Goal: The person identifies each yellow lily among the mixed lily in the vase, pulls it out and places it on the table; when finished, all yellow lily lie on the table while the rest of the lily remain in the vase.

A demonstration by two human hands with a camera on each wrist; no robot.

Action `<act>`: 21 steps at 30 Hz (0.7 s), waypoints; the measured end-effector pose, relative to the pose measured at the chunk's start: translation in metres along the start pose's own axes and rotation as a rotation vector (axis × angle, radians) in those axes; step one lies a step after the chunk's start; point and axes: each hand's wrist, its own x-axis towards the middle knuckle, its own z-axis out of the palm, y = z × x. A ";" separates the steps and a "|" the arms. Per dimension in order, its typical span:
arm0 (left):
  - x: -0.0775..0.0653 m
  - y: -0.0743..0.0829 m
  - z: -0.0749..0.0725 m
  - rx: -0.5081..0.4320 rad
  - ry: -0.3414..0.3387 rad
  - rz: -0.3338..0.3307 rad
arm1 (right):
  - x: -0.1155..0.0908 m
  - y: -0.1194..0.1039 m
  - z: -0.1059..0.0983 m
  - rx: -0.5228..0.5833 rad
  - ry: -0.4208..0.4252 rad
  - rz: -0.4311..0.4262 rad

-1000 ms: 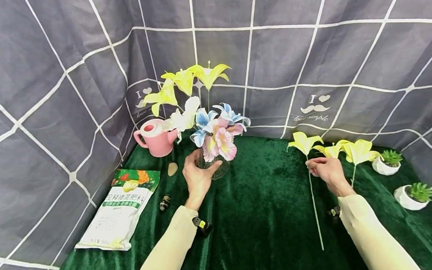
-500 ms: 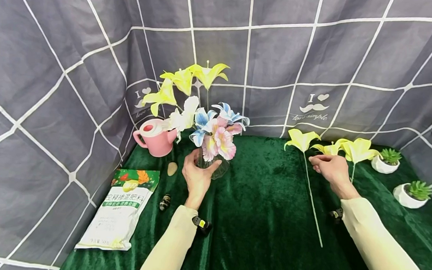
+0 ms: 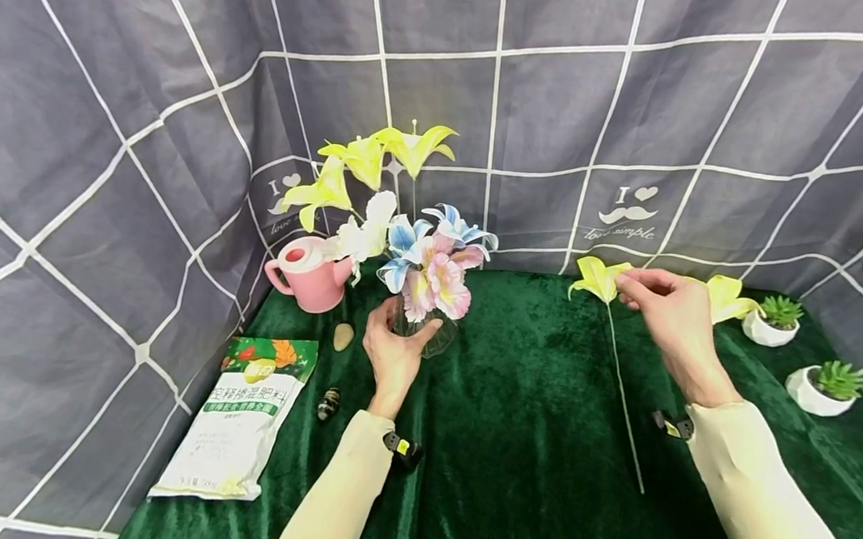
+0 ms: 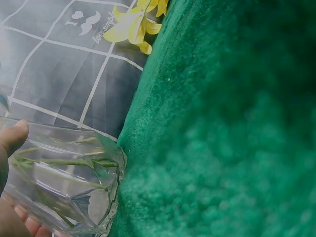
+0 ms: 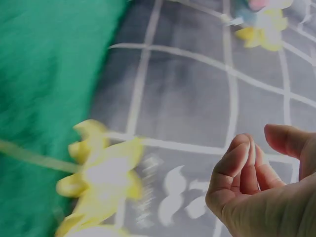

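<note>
My left hand (image 3: 394, 354) grips the clear glass vase (image 4: 64, 177), its thumb along the near side. Green stems (image 4: 74, 162) show through the glass. Above the rim stand yellow lilies (image 3: 413, 151), a white flower (image 3: 366, 233), blue lilies (image 3: 405, 247) and a pink flower (image 3: 445, 283). My right hand (image 3: 671, 332) hovers over the right side of the cloth, fingers loosely bent, a gap between thumb and fingertips and nothing in it. Beside its fingertips lies a single yellow lily (image 3: 594, 278) with a long stem. Another yellow lily (image 3: 730, 300) shows behind the hand.
A pink watering can (image 3: 314, 282) stands left of the vase. Nearer are a pale stone (image 3: 343, 337), a dark striped stone (image 3: 328, 404) and a fertilizer bag (image 3: 233, 423). Two potted succulents (image 3: 774, 318) stand at far right. Checked curtain (image 3: 547, 119) encloses the green cloth (image 3: 510, 442).
My right hand has come off the long-stemmed lily and lifted, now covering the middle yellow lily. That long-stemmed lily shifted slightly left, then stayed put. The left hand stays on the vase.
</note>
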 end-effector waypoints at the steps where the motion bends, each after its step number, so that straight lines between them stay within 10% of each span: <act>1: 0.000 0.000 0.000 -0.002 0.001 -0.004 | -0.001 -0.009 0.003 0.010 -0.008 -0.008; 21: 0.002 0.002 -0.002 -0.012 -0.013 -0.009 | 0.027 -0.146 0.111 -0.014 -0.275 -0.215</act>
